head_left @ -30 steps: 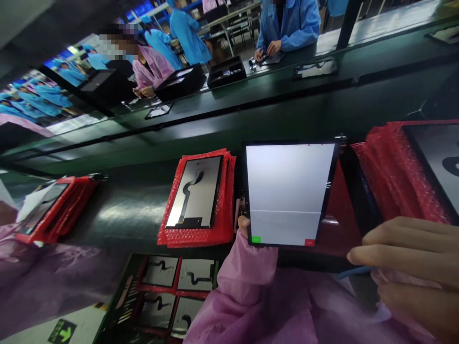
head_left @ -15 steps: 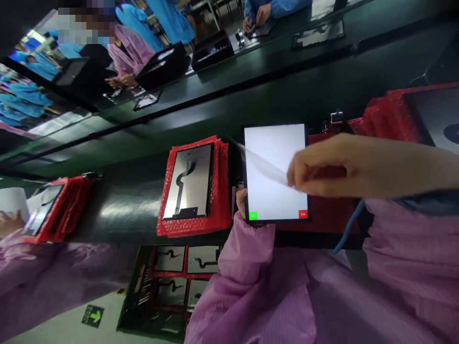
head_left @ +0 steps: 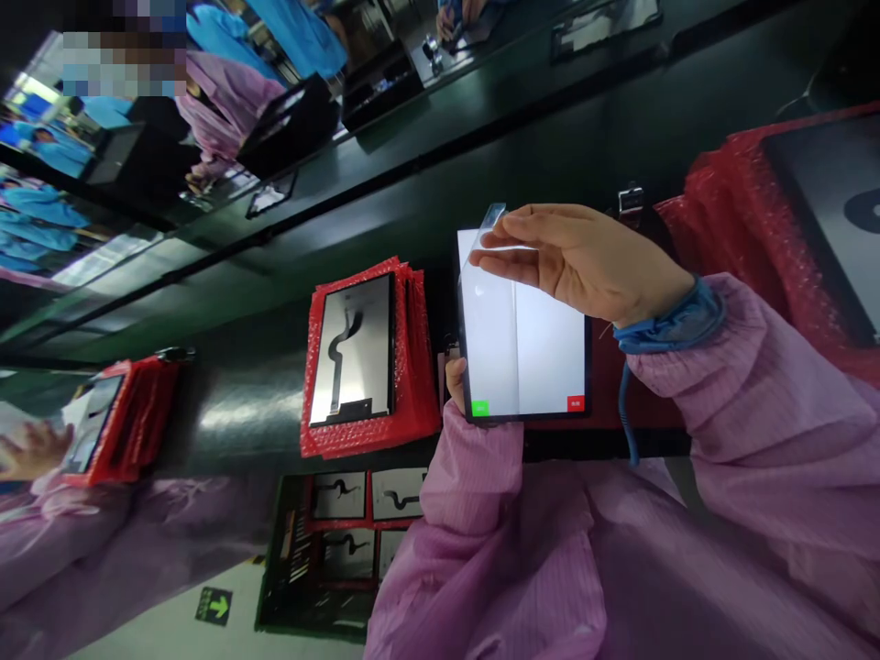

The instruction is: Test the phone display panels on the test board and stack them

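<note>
A lit display panel (head_left: 550, 357) glows white in front of me, with a green block and a red block in its lower corners. My left hand (head_left: 455, 378) grips its lower left edge; most of the fingers are hidden behind it. Above the panel's upper part, my right hand (head_left: 550, 252) pinches a clear plastic film (head_left: 492, 216) near its top corner. The film hangs over the panel's left part, and a faint vertical line crosses the screen. A blue band (head_left: 670, 321) with a cord circles my right wrist.
To the left, a display with a flex cable (head_left: 357, 353) lies on red bubble bags (head_left: 416, 367). More red bubble bags (head_left: 721, 202) are at right. A green crate (head_left: 275, 587) with panels stands below the bench. At far left, a co-worker's hand (head_left: 38, 449) is beside another stack.
My right hand has moved up and left, turning its palm into view, and the film now stands more upright over the panel. My left hand still holds the panel. The camera view has shifted slightly.
</note>
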A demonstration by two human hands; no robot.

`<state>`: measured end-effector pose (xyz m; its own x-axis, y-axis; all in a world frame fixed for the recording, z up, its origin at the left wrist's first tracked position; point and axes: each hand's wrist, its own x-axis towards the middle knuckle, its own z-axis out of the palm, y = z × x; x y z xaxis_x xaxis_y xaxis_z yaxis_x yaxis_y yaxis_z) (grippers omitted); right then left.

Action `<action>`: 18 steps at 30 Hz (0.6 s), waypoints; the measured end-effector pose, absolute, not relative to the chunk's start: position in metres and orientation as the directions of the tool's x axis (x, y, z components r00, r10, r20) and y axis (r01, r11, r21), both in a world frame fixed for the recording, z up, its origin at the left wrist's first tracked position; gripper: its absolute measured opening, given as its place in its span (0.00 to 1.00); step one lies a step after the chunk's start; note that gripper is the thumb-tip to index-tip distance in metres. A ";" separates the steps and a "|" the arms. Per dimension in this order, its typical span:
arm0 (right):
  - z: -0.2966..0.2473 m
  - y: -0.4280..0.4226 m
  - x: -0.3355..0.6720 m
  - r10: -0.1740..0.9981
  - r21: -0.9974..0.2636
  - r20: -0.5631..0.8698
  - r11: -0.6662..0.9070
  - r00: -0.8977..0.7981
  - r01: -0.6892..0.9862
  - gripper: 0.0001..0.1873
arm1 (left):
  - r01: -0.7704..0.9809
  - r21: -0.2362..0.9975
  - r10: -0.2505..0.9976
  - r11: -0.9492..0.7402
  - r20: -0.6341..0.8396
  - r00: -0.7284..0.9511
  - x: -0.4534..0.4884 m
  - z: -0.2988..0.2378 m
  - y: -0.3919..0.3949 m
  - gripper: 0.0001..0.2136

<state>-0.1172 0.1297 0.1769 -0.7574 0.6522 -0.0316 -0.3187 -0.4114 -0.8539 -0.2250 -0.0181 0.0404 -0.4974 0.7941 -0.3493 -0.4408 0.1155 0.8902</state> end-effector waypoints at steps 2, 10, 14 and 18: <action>0.176 0.131 -0.117 0.669 -0.859 -0.024 -0.394 -0.743 -0.328 0.08 | -0.499 0.867 0.818 -0.018 -0.274 -0.505 -0.223 0.042 -0.017 0.34; 0.181 0.135 -0.111 0.647 -0.899 0.008 -0.330 -0.762 -0.289 0.09 | -0.503 0.865 0.783 -0.003 -0.310 -0.538 -0.213 0.062 -0.017 0.36; 0.189 0.137 -0.104 0.695 -0.956 0.061 -0.165 -0.716 -0.241 0.11 | -0.481 0.876 0.756 0.030 -0.335 -0.563 -0.217 0.056 -0.019 0.34; 0.203 0.139 -0.089 0.791 -0.937 0.230 0.338 -0.567 0.092 0.13 | -0.513 0.858 0.752 -0.014 -0.329 -0.571 -0.219 0.049 -0.018 0.31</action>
